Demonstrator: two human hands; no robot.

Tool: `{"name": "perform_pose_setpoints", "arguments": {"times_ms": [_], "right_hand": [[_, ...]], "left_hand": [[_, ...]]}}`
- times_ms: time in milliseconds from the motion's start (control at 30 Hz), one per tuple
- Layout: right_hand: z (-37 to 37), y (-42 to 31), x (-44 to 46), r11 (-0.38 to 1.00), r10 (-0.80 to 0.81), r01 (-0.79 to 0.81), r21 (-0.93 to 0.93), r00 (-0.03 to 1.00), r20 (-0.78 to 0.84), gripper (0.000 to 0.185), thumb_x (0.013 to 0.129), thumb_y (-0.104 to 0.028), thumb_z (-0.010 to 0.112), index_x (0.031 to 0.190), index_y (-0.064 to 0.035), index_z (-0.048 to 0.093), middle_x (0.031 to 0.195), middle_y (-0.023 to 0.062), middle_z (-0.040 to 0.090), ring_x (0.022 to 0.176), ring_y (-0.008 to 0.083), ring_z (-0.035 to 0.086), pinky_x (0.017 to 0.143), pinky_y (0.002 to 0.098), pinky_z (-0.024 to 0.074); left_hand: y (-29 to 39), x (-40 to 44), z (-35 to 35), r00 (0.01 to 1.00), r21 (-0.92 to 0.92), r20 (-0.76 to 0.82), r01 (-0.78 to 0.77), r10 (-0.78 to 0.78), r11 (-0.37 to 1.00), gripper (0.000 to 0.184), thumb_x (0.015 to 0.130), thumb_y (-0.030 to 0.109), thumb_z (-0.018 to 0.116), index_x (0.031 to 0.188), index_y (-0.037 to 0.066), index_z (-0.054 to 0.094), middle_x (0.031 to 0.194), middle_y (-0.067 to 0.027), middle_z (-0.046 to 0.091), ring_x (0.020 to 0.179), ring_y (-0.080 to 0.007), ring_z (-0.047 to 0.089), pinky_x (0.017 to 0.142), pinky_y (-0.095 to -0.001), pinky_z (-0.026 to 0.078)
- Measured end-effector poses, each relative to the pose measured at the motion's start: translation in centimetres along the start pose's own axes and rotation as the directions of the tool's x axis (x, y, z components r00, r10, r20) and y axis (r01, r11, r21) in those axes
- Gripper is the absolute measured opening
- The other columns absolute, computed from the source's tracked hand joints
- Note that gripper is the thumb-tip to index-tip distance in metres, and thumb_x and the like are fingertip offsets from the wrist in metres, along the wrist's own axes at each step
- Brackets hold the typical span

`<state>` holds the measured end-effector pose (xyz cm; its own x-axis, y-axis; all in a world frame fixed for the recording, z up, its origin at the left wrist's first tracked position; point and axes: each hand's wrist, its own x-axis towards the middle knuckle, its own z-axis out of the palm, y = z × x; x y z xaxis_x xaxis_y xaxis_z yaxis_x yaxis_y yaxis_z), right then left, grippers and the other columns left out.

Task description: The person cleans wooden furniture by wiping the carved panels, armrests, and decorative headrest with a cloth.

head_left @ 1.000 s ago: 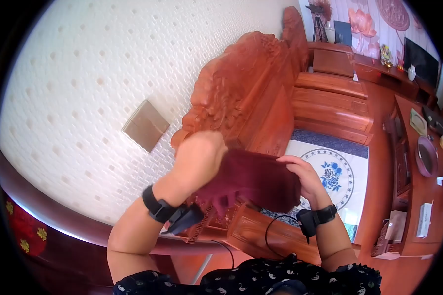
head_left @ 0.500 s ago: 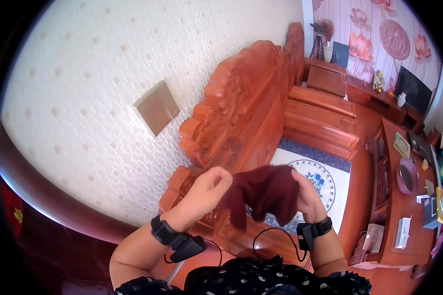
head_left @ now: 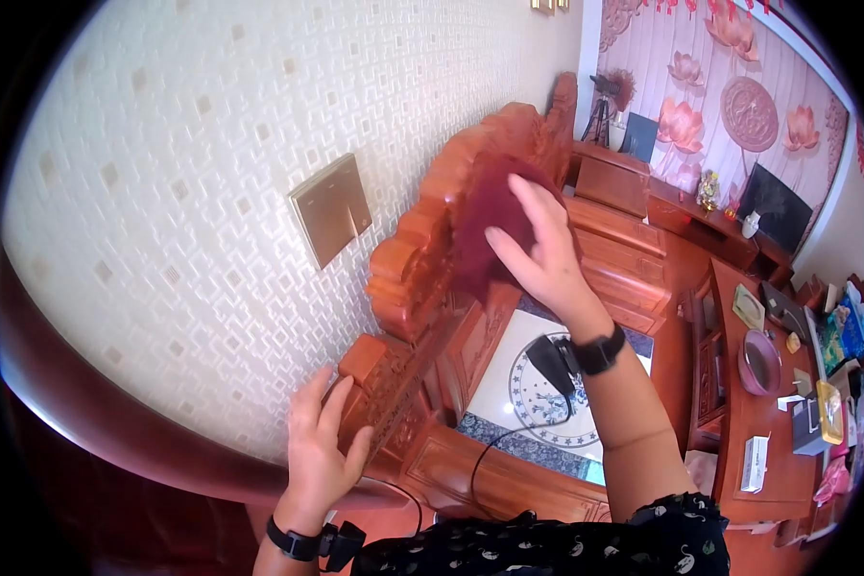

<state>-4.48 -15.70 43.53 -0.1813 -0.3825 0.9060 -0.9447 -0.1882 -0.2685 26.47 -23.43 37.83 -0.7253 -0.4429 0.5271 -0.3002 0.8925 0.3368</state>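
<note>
A dark red cloth (head_left: pixel 488 226) hangs in my right hand (head_left: pixel 547 254), whose thumb and fingers press on its near side. The cloth lies over part of the carved wooden backrest (head_left: pixel 422 230) of the bench and hides that part; whether it touches the wood all along, I cannot tell. My left hand (head_left: pixel 322 446) holds nothing, its fingers apart, beside the lower carved end block (head_left: pixel 365 360) of the backrest. Both wrists wear black straps with small black boxes and thin cables.
A patterned white wall with a gold switch plate (head_left: pixel 331 211) runs along the left. A dark curved rail (head_left: pixel 144 432) is at lower left. To the right stands a wooden table (head_left: pixel 725 384) bearing a pink basin (head_left: pixel 759 363) and a white box (head_left: pixel 755 465). A television (head_left: pixel 776 211) stands farther back.
My right hand has carried the cloth up and forward to the backrest. The left hand has let go of it, dropped lower left and spread its fingers. The view has shifted.
</note>
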Motion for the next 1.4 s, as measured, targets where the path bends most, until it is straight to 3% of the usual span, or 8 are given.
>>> {"name": "perform_pose_setpoints", "arguments": {"times_ms": [133, 367, 533, 833, 967, 1067, 1167, 1400], "right_hand": [[4.3, 2.7, 3.1, 0.932, -0.161, 0.216, -0.291, 0.966, 0.203, 0.031, 0.077, -0.016, 0.055, 0.106, -0.0044, 0.056, 0.107, 0.0092, 0.058, 0.106, 0.0252, 0.049, 0.091, 0.0379, 0.0323], [6.0, 5.4, 8.3, 0.911, -0.19, 0.295, -0.289, 0.921, 0.339, 0.027, 0.075, -0.014, 0.053, 0.1, -0.0039, 0.058, 0.097, 0.0098, 0.06, 0.1, 0.0262, 0.051, 0.088, 0.037, 0.0366], [5.1, 4.0, 4.3, 0.924, -0.324, 0.366, -0.11, 0.903, 0.284, 0.029, 0.074, -0.009, 0.053, 0.102, -0.0016, 0.056, 0.105, 0.0147, 0.056, 0.105, 0.0312, 0.048, 0.099, 0.0436, 0.0317], [5.9, 5.4, 6.9, 0.942, -0.183, 0.226, -0.249, 0.965, 0.186, 0.022, 0.078, -0.015, 0.052, 0.096, -0.0037, 0.057, 0.099, 0.0156, 0.058, 0.097, 0.0335, 0.052, 0.09, 0.0404, 0.0388], [6.2, 9.2, 10.0, 0.983, 0.185, -0.183, -0.024, 0.979, 0.086, 0.026, 0.083, -0.02, 0.048, 0.096, 0.0007, 0.056, 0.093, 0.0211, 0.057, 0.088, 0.0383, 0.052, 0.081, 0.0425, 0.0415], [6.8, 8.0, 8.3, 0.998, -0.022, 0.02, -0.062, 0.999, -0.036, 0.025, 0.081, -0.017, 0.05, 0.096, 0.0012, 0.055, 0.096, 0.0199, 0.056, 0.092, 0.0362, 0.05, 0.083, 0.0409, 0.0395], [6.7, 5.3, 5.1, 0.97, -0.213, 0.216, -0.11, 0.976, 0.042, 0.023, 0.076, -0.013, 0.053, 0.095, 0.0004, 0.055, 0.096, 0.0153, 0.056, 0.094, 0.0336, 0.049, 0.084, 0.041, 0.0383], [7.3, 5.5, 7.9, 0.949, -0.208, 0.214, -0.232, 0.977, 0.053, 0.019, 0.074, -0.012, 0.053, 0.088, -0.0003, 0.057, 0.085, 0.0132, 0.058, 0.085, 0.0292, 0.053, 0.08, 0.0387, 0.0393]], "left_hand": [[-0.5, -0.5, 0.9, 0.999, -0.018, 0.027, 0.047, -0.047, 0.999, 0.065, 0.067, 0.008, 0.067, 0.127, 0.004, 0.042, 0.129, -0.0205, 0.038, 0.114, -0.0371, 0.041, 0.094, -0.0437, 0.035], [-0.9, -0.7, 1.7, 0.998, 0.047, 0.004, 0.057, -0.057, 0.997, 0.063, 0.068, 0.004, 0.065, 0.127, 0.006, 0.043, 0.128, -0.0189, 0.041, 0.111, -0.0374, 0.044, 0.092, -0.0408, 0.038], [-1.1, -0.7, 1.8, 0.999, 0.048, -0.014, 0.051, -0.05, 0.998, 0.062, 0.068, 0.005, 0.065, 0.126, 0.006, 0.044, 0.126, -0.0187, 0.042, 0.11, -0.0373, 0.044, 0.091, -0.0403, 0.038], [-1.2, -0.7, 2.2, 0.999, 0.088, -0.032, 0.035, -0.032, 0.996, 0.059, 0.068, 0.007, 0.064, 0.124, 0.005, 0.045, 0.125, -0.0202, 0.043, 0.108, -0.0379, 0.046, 0.091, -0.042, 0.039], [-1.1, -0.8, 2.1, 0.999, 0.096, -0.041, 0.035, -0.031, 0.995, 0.058, 0.068, 0.006, 0.063, 0.124, 0.005, 0.046, 0.125, -0.0202, 0.043, 0.108, -0.0384, 0.046, 0.09, -0.0421, 0.04], [-1.2, -1.0, 2.5, 0.997, 0.094, -0.049, 0.056, -0.052, 0.994, 0.058, 0.067, 0.007, 0.063, 0.123, 0.005, 0.046, 0.124, -0.0202, 0.044, 0.107, -0.0386, 0.047, 0.089, -0.0421, 0.04], [-1.3, -0.9, 2.6, 0.998, 0.105, -0.058, 0.044, -0.038, 0.993, 0.059, 0.067, 0.007, 0.063, 0.123, 0.005, 0.046, 0.123, -0.0203, 0.044, 0.107, -0.0385, 0.047, 0.089, -0.042, 0.041], [-1.3, -0.7, 2.7, 0.999, 0.132, -0.044, 0.028, -0.022, 0.991, 0.058, 0.067, 0.007, 0.062, 0.122, 0.004, 0.046, 0.123, -0.0207, 0.045, 0.106, -0.0383, 0.048, 0.088, -0.0421, 0.041]]}}
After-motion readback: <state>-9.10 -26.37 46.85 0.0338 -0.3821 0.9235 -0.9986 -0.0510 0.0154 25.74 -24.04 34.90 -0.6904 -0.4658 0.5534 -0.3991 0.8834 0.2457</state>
